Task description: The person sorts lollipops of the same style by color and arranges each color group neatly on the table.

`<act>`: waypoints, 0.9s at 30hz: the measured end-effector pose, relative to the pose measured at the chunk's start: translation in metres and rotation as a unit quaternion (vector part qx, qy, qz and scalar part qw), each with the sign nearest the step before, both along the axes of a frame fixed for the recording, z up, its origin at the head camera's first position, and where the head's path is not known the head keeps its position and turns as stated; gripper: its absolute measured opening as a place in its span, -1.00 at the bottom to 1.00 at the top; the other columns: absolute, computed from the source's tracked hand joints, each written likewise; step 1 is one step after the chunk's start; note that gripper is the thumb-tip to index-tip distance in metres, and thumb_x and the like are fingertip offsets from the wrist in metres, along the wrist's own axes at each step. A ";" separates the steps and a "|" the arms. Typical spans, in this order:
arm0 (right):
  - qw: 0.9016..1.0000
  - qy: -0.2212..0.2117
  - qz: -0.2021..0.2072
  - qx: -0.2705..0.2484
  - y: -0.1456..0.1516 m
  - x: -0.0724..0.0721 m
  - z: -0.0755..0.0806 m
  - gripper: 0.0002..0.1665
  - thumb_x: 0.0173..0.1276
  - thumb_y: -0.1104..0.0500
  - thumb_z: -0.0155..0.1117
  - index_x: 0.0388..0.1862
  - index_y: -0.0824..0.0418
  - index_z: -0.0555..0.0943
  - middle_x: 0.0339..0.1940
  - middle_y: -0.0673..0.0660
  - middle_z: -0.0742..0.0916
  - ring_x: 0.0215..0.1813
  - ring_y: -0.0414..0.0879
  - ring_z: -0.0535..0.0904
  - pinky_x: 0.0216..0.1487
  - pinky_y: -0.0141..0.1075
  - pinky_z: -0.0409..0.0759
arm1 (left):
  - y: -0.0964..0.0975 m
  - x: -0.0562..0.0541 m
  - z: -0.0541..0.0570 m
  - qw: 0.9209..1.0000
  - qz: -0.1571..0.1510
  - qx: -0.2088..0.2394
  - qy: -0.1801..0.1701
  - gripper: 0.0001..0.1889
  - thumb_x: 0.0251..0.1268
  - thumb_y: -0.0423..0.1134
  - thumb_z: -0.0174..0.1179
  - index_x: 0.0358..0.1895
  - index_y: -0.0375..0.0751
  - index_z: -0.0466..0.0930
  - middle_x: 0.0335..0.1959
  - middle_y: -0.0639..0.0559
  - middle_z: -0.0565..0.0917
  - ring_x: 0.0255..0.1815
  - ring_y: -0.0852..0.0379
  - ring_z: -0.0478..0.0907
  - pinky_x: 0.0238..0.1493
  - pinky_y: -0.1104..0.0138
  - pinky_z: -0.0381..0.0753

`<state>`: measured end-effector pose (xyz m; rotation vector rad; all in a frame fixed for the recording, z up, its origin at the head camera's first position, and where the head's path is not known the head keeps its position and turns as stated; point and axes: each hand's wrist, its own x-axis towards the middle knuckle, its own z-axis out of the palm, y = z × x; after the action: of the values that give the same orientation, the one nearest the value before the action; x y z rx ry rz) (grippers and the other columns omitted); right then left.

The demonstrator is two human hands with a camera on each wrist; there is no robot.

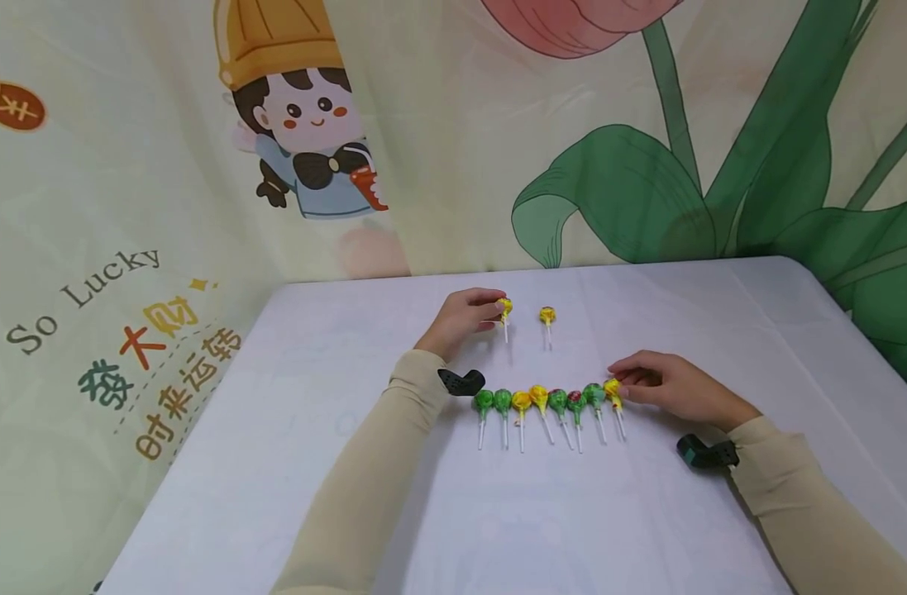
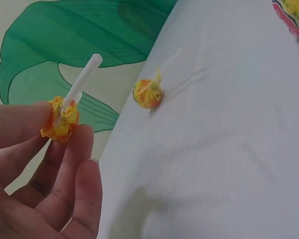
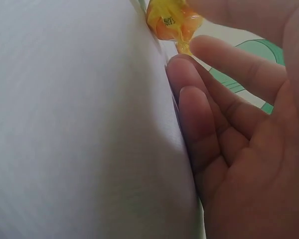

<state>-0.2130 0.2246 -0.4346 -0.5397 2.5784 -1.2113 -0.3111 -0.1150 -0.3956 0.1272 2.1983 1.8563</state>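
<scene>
Up near the table's back edge, my left hand (image 1: pixel 468 318) pinches a yellow-wrapped lollipop (image 2: pixel 60 122) by its candy head. Its white stick (image 2: pixel 83 79) points away from the fingers. A second yellow lollipop (image 1: pixel 547 315) lies just to the right of that hand. My right hand (image 1: pixel 665 384) is at the right end of a row of lollipops, with thumb and finger at the head of the yellow end lollipop (image 3: pixel 172 20). The other right-hand fingers (image 3: pixel 197 114) are bent close against the white tabletop.
Several green lollipops (image 1: pixel 503 402) and yellow lollipops (image 1: pixel 539 398) lie side by side in the row, sticks toward me. A white cloth covers the table (image 1: pixel 349 330). Behind it hangs a printed backdrop (image 1: pixel 453 165). Dark wrist cameras (image 1: pixel 462 383) sit on both sleeves.
</scene>
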 end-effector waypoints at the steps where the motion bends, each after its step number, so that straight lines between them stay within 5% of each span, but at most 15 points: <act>1: 1.000 0.001 0.002 -0.001 0.001 0.000 0.000 -0.52 0.38 -0.03 0.39 0.21 0.12 0.62 -0.04 0.02 0.67 -0.03 -0.01 0.53 -0.05 -0.32 0.58 | 0.002 0.000 0.000 1.000 -0.002 0.003 -0.001 -0.61 0.45 -0.27 0.23 0.27 -0.31 0.56 0.06 -0.09 0.67 0.04 0.01 0.62 0.19 0.15 0.56; 27: 1.000 0.006 -0.001 0.006 0.001 -0.001 -0.004 -0.67 0.38 0.07 0.39 0.11 0.00 0.70 0.00 -0.05 0.69 -0.02 -0.04 0.53 -0.05 -0.28 0.57 | 0.022 -0.018 -0.011 0.999 -0.025 -0.041 -0.023 -0.71 0.43 -0.28 0.24 0.15 -0.22 0.65 0.01 -0.04 0.68 0.00 0.07 0.62 0.11 0.24 0.59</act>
<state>-0.2140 0.2257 -0.4388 -0.5431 2.5961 -1.1963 -0.3289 -0.0926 -0.4064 0.1217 2.2156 1.7227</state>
